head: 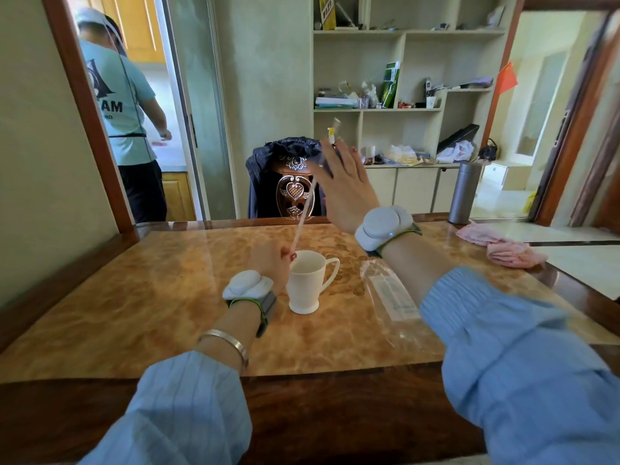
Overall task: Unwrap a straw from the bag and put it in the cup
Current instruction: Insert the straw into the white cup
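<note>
head view: bag (389,293) beside cup (307,280)

A matt white ceramic cup (303,281) stands on a glossy marble-patterned tabletop (167,297) edged in polished dark wood, beside a crinkled clear plastic bag (385,293).

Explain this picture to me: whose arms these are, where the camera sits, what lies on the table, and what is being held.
There is no machine here. One camera, worn on a person's head, looks down at their own two arms in blue sleeves; the white pods are wrist-worn bands. The left hand pinches the lower end of a straw beside a white cup. The right hand is raised, pulling the wrapper off the top. On the table also lie the clear bag of straws, a pink cloth and a metal flask.
</note>
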Demonstrator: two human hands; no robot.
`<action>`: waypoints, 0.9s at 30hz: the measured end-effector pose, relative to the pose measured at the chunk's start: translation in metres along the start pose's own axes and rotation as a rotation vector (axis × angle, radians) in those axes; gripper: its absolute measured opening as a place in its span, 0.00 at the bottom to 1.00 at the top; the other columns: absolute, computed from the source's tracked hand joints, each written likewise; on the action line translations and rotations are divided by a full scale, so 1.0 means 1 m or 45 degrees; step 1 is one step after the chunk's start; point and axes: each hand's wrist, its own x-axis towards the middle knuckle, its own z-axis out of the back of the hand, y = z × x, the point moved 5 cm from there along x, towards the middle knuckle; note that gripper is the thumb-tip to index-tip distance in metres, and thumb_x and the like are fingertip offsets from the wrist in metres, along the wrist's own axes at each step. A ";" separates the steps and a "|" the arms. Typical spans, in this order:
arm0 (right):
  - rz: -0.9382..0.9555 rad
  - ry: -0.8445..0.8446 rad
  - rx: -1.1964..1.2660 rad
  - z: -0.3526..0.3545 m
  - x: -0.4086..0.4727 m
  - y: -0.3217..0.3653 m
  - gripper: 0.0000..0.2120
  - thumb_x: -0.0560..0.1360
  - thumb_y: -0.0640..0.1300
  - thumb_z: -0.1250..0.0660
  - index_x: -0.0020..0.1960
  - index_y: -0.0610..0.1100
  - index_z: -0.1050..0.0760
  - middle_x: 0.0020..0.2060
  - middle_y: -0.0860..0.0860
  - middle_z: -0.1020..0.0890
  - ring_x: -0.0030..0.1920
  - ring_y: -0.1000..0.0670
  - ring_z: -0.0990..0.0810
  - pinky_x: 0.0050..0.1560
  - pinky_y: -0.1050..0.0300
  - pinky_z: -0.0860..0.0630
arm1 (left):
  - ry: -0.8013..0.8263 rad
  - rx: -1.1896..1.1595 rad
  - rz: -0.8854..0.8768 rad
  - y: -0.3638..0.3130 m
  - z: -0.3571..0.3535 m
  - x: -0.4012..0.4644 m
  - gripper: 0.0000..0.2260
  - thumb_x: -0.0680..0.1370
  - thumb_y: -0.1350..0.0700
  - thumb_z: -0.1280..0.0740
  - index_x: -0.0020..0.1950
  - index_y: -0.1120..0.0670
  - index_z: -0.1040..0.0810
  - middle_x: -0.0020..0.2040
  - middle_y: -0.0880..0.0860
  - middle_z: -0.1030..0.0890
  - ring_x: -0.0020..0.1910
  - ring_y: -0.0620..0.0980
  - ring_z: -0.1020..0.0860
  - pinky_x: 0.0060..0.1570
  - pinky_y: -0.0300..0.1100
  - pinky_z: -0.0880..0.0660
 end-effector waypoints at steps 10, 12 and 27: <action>-0.565 0.370 1.079 -0.053 0.017 -0.005 0.25 0.78 0.52 0.40 0.66 0.37 0.37 0.56 0.43 0.21 0.58 0.42 0.25 0.54 0.52 0.31 | 0.089 -0.158 0.100 -0.006 -0.034 0.036 0.11 0.76 0.57 0.32 0.57 0.60 0.19 0.57 0.55 0.17 0.59 0.53 0.22 0.54 0.37 0.33; -0.540 0.245 1.117 -0.054 0.022 -0.004 0.21 0.78 0.50 0.39 0.63 0.35 0.31 0.55 0.39 0.19 0.52 0.43 0.21 0.51 0.53 0.28 | 0.171 -0.073 0.076 -0.005 -0.043 0.041 0.11 0.76 0.56 0.32 0.56 0.58 0.20 0.56 0.53 0.17 0.57 0.52 0.21 0.55 0.38 0.30; -0.511 -0.010 1.129 -0.056 0.041 -0.009 0.12 0.76 0.46 0.40 0.45 0.43 0.18 0.38 0.48 0.16 0.30 0.59 0.23 0.35 0.62 0.30 | 0.491 0.272 -0.030 -0.005 -0.063 0.065 0.14 0.72 0.63 0.34 0.31 0.47 0.30 0.47 0.51 0.23 0.53 0.52 0.25 0.65 0.46 0.31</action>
